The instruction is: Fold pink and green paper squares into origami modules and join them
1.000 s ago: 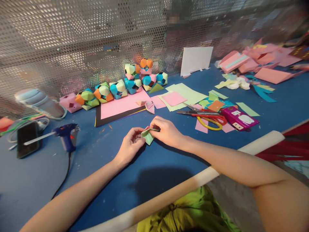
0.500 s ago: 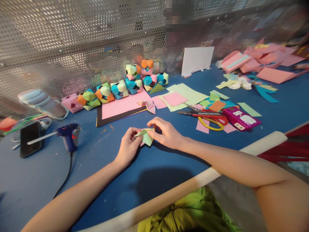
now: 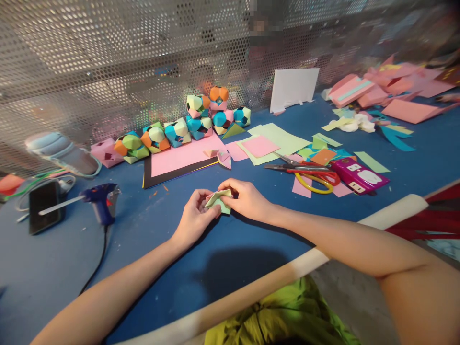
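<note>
Between my two hands is a small folded paper piece point(image 3: 223, 203), pale green with some pink at its edge. My left hand point(image 3: 197, 215) pinches its left side, thumb across the green face. On the other side my right hand point(image 3: 247, 199) grips it between thumb and fingers. The fingertips behind the paper are partly hidden. Just beyond my hands lie a small pink folded piece point(image 3: 224, 159) and a pink sheet point(image 3: 179, 155) on top of black paper. Finished-looking folded paper balls point(image 3: 178, 132) in several colours stand in a row behind, some stacked.
A blue glue gun point(image 3: 102, 201) with its cord and a phone point(image 3: 45, 206) lie to the left. Scissors point(image 3: 319, 179), a purple packet point(image 3: 359, 176) and paper scraps lie to the right. A perforated metal panel point(image 3: 125, 62) closes off the back; a pale rail point(image 3: 230, 311) edges the front.
The folded paper has tilted in my hands, and its green flap looks more opened up. My left thumb has shifted onto the green face. Other things stay put.
</note>
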Available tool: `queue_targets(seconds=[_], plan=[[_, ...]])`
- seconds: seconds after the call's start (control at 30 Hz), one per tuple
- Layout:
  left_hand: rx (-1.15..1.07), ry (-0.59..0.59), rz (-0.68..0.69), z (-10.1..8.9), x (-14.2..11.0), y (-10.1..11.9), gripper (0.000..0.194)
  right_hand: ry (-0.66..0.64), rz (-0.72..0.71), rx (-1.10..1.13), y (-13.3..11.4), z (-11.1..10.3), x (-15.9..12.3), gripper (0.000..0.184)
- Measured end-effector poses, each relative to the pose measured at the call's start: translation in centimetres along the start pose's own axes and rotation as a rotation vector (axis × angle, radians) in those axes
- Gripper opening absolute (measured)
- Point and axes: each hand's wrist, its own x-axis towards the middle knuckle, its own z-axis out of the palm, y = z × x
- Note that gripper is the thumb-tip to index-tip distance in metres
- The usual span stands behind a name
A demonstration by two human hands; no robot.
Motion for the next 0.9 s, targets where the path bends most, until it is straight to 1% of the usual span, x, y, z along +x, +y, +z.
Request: queue_targets(seconds=[0.1,0.2,0.3,0.4,0.53,0.7,0.8,0.9], plan=[[0.05,0.04,0.033,-0.1,0.0,0.0,0.021,-0.018,-0.004,-0.001,-0.1,0.0,-0.1,0.008],[0.079,0.087,0.02,-0.2,0.1,0.1,0.018,-0.011,-0.072,-0.03,-0.2,-0.1,-0.1,0.011],[0.037,0.069,-0.002,-0.1,0.2,0.1,0.02,0.046,-0.18,-0.045,-0.3,-0.4,0.0,0.007],[0.001,0.029,-0.006,-0.1,0.2,0.0,0.024,0.089,-0.222,-0.028,-0.4,-0.9,0.1,0.011],[-0.094,0.018,-0.003,-0.1,0.4,-0.3,0.03,0.107,-0.192,-0.002,-0.4,-1.3,0.3,0.012],[-0.229,-0.047,-0.061,-0.3,0.7,-0.9,0.037,0.12,-0.147,0.014,-0.4,-1.2,0.4,0.013],[-0.247,-0.026,-0.099,-0.3,0.8,-0.9,0.039,0.155,-0.118,0.055,-0.3,-1.4,0.5,0.014],[-0.271,0.012,-0.13,-0.2,0.8,-0.7,0.038,0.228,-0.056,0.131,0.2,-2.0,1.0,0.014]])
